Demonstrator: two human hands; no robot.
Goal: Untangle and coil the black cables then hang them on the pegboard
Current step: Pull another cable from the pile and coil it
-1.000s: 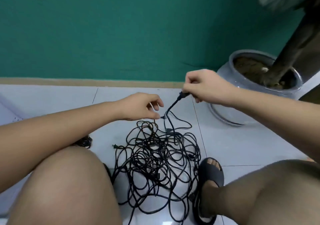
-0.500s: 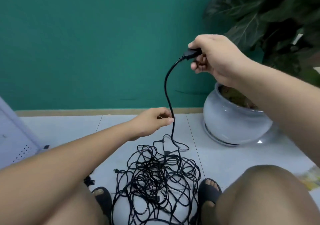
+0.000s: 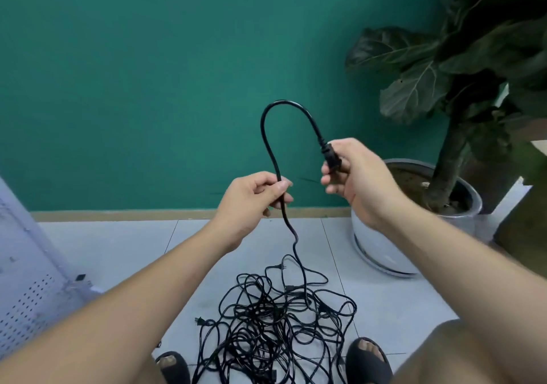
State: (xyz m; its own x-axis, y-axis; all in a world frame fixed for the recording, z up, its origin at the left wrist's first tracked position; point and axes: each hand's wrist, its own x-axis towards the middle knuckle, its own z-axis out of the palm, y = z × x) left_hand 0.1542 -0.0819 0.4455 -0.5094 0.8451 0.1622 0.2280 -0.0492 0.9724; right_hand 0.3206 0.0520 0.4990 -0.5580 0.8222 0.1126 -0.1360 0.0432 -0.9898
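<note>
A tangled heap of black cables (image 3: 278, 327) lies on the tiled floor between my feet. One black cable (image 3: 268, 135) rises out of it and arches up in front of the green wall. My right hand (image 3: 352, 173) grips that cable's plug end (image 3: 331, 157) at chest height. My left hand (image 3: 251, 197) pinches the same cable lower down, between thumb and fingers, just left of the right hand. A white pegboard (image 3: 26, 289) leans at the far left edge, only partly in view.
A potted plant in a pale round pot (image 3: 384, 241) stands close on the right, its large leaves (image 3: 414, 88) reaching over that side. The green wall (image 3: 148, 73) and wooden skirting run across the back. My sandalled feet (image 3: 367, 360) flank the heap.
The view has tilted up. My left hand rose from near the floor and now holds the cable higher. The right hand came down toward it, so the cable now forms an arch between them.
</note>
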